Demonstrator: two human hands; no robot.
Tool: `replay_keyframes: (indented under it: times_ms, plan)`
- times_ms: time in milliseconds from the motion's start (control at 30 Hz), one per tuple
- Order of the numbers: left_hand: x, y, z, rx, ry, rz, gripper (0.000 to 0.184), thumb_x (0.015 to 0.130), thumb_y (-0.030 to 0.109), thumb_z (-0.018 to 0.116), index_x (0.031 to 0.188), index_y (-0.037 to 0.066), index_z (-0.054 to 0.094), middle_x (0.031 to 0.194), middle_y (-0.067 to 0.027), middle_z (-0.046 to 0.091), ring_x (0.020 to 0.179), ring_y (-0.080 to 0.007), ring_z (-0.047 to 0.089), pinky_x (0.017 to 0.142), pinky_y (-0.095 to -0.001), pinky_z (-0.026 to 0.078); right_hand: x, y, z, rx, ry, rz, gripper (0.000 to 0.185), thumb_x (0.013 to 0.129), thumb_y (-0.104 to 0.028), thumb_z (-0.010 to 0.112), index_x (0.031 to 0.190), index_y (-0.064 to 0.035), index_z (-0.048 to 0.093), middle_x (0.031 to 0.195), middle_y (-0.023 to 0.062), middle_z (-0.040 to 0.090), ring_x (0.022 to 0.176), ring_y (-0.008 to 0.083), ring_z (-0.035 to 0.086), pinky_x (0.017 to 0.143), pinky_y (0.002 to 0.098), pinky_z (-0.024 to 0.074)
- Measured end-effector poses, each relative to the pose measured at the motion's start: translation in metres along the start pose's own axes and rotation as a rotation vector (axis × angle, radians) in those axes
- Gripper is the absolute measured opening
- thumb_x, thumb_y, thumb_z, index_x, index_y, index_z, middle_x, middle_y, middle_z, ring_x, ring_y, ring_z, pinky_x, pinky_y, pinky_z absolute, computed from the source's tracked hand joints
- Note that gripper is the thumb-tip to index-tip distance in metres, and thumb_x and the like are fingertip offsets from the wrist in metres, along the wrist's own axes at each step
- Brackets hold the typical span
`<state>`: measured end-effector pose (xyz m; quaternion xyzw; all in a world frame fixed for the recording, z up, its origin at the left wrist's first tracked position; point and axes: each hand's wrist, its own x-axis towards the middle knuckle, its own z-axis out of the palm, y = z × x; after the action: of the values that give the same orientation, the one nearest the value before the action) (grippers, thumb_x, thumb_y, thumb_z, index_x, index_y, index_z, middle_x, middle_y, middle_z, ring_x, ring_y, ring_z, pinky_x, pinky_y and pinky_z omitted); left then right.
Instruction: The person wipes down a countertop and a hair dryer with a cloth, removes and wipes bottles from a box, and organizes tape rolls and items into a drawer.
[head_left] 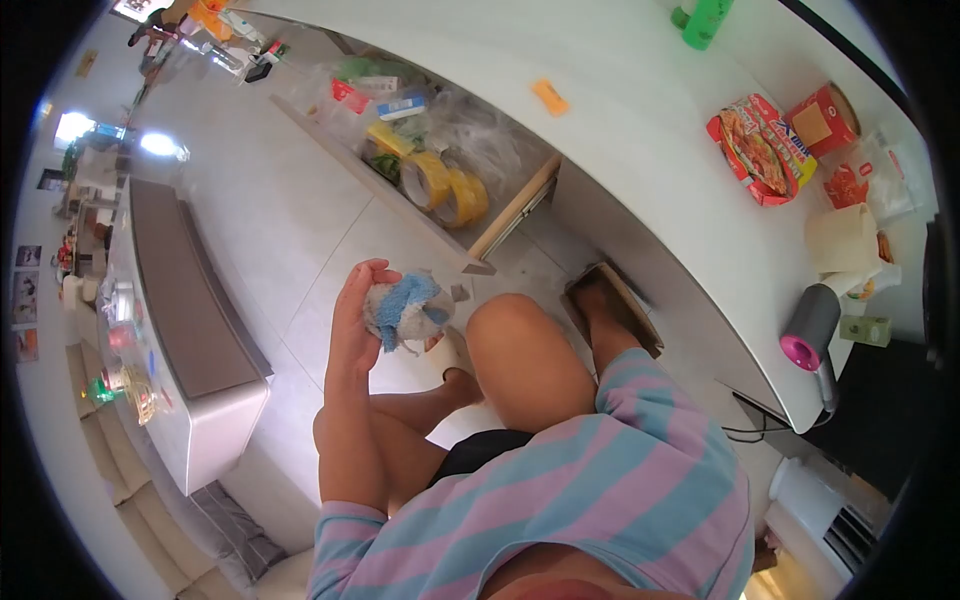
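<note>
My left hand (356, 312) is raised over the floor, its fingers curled round a blue and grey fuzzy bundle (408, 308). The bundle looks like cloth or yarn; its exact kind is unclear. Down by the desk, my right arm reaches into an open, narrow brown drawer or box (640, 325). Only part of my right hand (597, 303) shows there, and its fingers are hidden. Above and left of the box, a pulled-out drawer (350, 165) holds yellow tape rolls (440, 187), plastic bags (480, 130) and small packets.
On the white desk (640, 130) lie an orange piece (549, 97), a red noodle packet (762, 150), a grey hair dryer (812, 325) and a green bottle (706, 22). My bent knee (520, 335) is close to the bundle. A low cabinet (215, 300) stands at left.
</note>
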<state>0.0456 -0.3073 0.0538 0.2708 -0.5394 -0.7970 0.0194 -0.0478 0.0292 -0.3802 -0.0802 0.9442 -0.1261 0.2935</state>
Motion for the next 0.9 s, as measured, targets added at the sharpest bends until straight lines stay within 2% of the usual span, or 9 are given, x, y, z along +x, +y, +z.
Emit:
replay_keyframes:
  times_ms: [100,200,300,400,500,567,733,833,900]
  plan:
    - [-0.001,0.001,0.005,0.015,-0.002,0.002,0.033,0.091,0.033,0.05,0.107,0.005,0.053,0.091,-0.0071,0.058,0.087,-0.0156,0.055,0.079,-0.0281,0.045,-0.052,-0.042,-0.078,0.563,-0.146,0.288,0.053,0.082,-0.024,0.057,0.124,0.0057,0.044,0.126,0.0209,0.048,0.113,0.0316,0.048,0.095,0.0346,0.0373]
    - [-0.002,0.002,0.007,-0.004,-0.016,-0.006,0.032,0.091,0.033,0.05,0.106,0.005,0.054,0.091,-0.007,0.058,0.087,-0.0158,0.055,0.079,-0.028,0.045,-0.077,-0.041,-0.083,0.902,0.013,0.26,0.052,0.075,-0.015,0.066,0.119,0.0047,0.047,0.122,0.0186,0.05,0.111,0.0277,0.05,0.091,0.035,0.0419]
    - [-0.003,0.004,0.009,0.006,-0.014,-0.001,0.032,0.091,0.033,0.049,0.106,0.005,0.054,0.092,-0.0071,0.058,0.087,-0.016,0.055,0.079,-0.0281,0.045,-0.125,-0.044,-0.112,1.5,-0.06,0.314,0.042,0.075,-0.004,0.064,0.113,0.0048,0.049,0.114,0.0162,0.052,0.107,0.0244,0.052,0.085,0.0335,0.0459]
    - [-0.002,0.001,0.008,-0.008,-0.033,0.007,0.033,0.091,0.033,0.049,0.106,0.004,0.054,0.092,-0.0072,0.058,0.089,-0.016,0.055,0.08,-0.0282,0.045,-0.13,-0.015,-0.097,1.988,-0.143,0.196,0.03,0.077,0.001,0.06,0.106,0.0052,0.053,0.092,0.0145,0.058,0.083,0.0233,0.057,0.073,0.0318,0.0495]
    - [-0.003,0.002,0.012,-0.011,-0.036,0.001,0.035,0.091,0.034,0.049,0.108,0.004,0.053,0.094,-0.0077,0.058,0.089,-0.0165,0.054,0.08,-0.0289,0.045,-0.137,-0.054,-0.151,2.209,-0.09,0.113,0.032,0.078,0.004,0.056,0.109,0.0053,0.05,0.092,0.0138,0.058,0.083,0.0227,0.056,0.074,0.0341,0.0497]
    - [-0.002,0.001,0.011,0.003,-0.013,0.014,0.042,0.088,0.038,0.052,0.111,0.003,0.052,0.097,-0.009,0.058,0.089,-0.018,0.055,0.08,-0.0303,0.045,-0.117,-0.051,-0.142,2.123,-0.098,0.179,0.038,0.078,0.004,0.055,0.115,0.0039,0.045,0.09,0.0131,0.058,0.077,0.0228,0.057,0.068,0.0345,0.0511]
    - [-0.005,0.001,0.012,-0.007,-0.004,0.008,0.039,0.088,0.035,0.053,0.111,0.003,0.052,0.095,-0.0082,0.058,0.089,-0.0176,0.056,0.08,-0.0299,0.045,-0.096,-0.034,-0.094,1.409,0.137,0.341,0.049,0.078,-0.002,0.058,0.124,-0.0018,0.041,0.09,0.0135,0.06,0.063,0.0217,0.058,0.056,0.0334,0.0514]
    - [-0.005,-0.003,0.003,-0.009,0.007,0.001,0.036,0.089,0.032,0.052,0.109,0.003,0.053,0.094,-0.0073,0.058,0.089,-0.0175,0.056,0.08,-0.0299,0.045,-0.11,-0.033,-0.089,1.423,0.097,0.499,0.056,0.079,-0.014,0.063,0.128,-0.0043,0.039,0.105,0.0163,0.057,0.081,0.0231,0.058,0.065,0.0347,0.0522]
    - [-0.004,-0.005,-0.002,-0.012,0.005,-0.025,0.033,0.091,0.031,0.05,0.11,0.004,0.052,0.094,-0.0067,0.058,0.09,-0.0174,0.056,0.081,-0.0296,0.046,-0.109,-0.027,-0.082,1.725,0.009,0.565,0.059,0.079,-0.023,0.064,0.129,-0.0058,0.04,0.113,0.0159,0.052,0.096,0.0243,0.053,0.073,0.0363,0.0506]
